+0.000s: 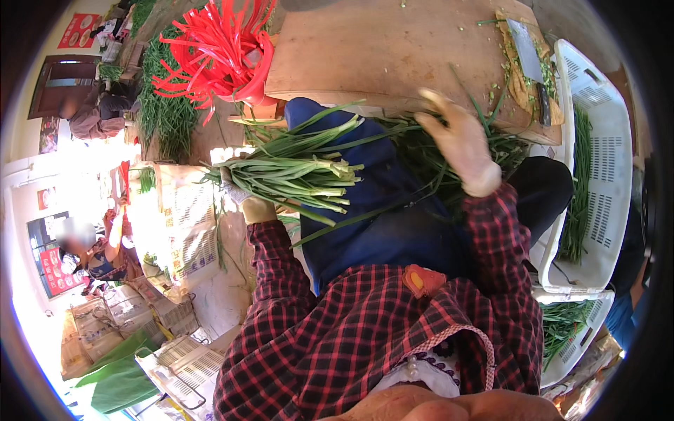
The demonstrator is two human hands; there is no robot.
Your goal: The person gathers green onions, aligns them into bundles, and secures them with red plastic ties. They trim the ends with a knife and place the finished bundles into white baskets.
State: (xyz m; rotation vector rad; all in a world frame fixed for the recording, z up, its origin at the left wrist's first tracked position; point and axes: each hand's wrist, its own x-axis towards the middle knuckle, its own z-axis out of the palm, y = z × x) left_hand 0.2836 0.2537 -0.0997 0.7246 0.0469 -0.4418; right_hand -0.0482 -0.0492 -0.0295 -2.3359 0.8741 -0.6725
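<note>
My left hand (245, 197), gloved, grips a bunch of green leafy stalks (300, 176), probably garlic chives. Their pale cut ends point right over my blue apron (389, 231), and the leaf tips trail off past the hand on the left. Raised beside the front edge of the wooden table (379, 47) is my right hand (458, 142), in a cream glove. Its fingers are spread and hold nothing. Loose greens (421, 152) lie on my lap beneath and beside the right hand, partly hidden by it.
A cleaver (529, 58) rests on a worn board (509, 50) at the table's right. White plastic crates (608, 173) with greens stand right. A red bucket (258, 84) of red strips and a heap of greens (168, 100) are at left. Two people work farther left.
</note>
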